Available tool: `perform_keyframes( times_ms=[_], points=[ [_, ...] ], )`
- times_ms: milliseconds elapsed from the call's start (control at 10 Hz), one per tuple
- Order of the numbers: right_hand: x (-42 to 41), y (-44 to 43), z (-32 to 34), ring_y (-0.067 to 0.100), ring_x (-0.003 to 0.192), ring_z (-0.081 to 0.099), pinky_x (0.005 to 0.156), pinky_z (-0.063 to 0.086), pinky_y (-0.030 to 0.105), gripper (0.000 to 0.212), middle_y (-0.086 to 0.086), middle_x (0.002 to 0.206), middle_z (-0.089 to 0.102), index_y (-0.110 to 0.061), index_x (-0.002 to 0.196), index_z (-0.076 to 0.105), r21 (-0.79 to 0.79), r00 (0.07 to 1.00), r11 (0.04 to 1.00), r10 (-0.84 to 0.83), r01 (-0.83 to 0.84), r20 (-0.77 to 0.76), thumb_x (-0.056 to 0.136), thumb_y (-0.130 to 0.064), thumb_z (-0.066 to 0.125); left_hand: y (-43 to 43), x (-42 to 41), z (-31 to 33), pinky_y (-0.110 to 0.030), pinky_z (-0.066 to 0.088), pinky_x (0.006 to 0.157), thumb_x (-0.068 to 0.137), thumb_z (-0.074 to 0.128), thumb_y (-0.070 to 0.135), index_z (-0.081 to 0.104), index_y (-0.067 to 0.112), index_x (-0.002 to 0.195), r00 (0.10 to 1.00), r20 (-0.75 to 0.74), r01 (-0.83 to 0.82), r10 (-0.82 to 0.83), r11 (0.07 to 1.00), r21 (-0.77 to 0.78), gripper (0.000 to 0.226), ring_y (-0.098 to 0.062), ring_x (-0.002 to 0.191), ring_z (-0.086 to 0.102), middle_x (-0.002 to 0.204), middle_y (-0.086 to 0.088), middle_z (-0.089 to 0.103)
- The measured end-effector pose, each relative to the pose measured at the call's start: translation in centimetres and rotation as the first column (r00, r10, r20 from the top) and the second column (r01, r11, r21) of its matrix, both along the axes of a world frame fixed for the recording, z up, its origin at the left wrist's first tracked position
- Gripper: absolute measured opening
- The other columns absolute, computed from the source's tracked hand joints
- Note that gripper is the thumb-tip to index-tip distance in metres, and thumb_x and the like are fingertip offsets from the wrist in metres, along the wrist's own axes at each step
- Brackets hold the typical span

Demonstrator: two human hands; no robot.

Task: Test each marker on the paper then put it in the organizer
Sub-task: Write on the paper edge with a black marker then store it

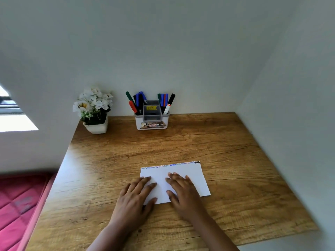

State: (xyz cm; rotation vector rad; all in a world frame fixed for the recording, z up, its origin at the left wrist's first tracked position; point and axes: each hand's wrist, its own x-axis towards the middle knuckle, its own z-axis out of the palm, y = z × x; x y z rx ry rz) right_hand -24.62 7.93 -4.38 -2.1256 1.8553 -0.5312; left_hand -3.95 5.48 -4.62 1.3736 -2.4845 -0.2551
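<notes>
Wooden desk (235, 160) fills the lower frame — left hand (135, 198) and right hand (183, 192) lie flat at lower centre, fingers straight, slightly spread, pressing the white paper (194, 178). Upper centre, markers (139, 100) stand in the organizer (152, 124) — flowerpot (96, 127) frame-left of it.

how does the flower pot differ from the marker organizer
The flower pot is plain and holds white flowers; the organizer carries labels and holds markers. The flower pot sits at the desk's far left corner, the organizer nearer the middle. Both are white.
</notes>
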Motion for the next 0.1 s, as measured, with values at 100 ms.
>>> perform_keyframes(
  times_ms=[100],
  points=[
    [-0.32, -1.04, 1.74, 0.002, 0.139, 0.028, 0.121, 0.009, 0.035, 0.062, -0.01, 0.147, 0.042, -0.025, 0.136, 0.048, 0.044, 0.999, 0.999, -0.003, 0.001, 0.045, 0.088, -0.054, 0.022, -0.76, -0.29, 0.55, -0.032, 0.026, 0.105, 0.089, 0.032, 0.065, 0.051, 0.034, 0.133, 0.999, 0.031, -0.044, 0.043, 0.998, 0.038, 0.057, -0.016, 0.133, 0.04, 0.145, 0.008, 0.044]
  ],
)
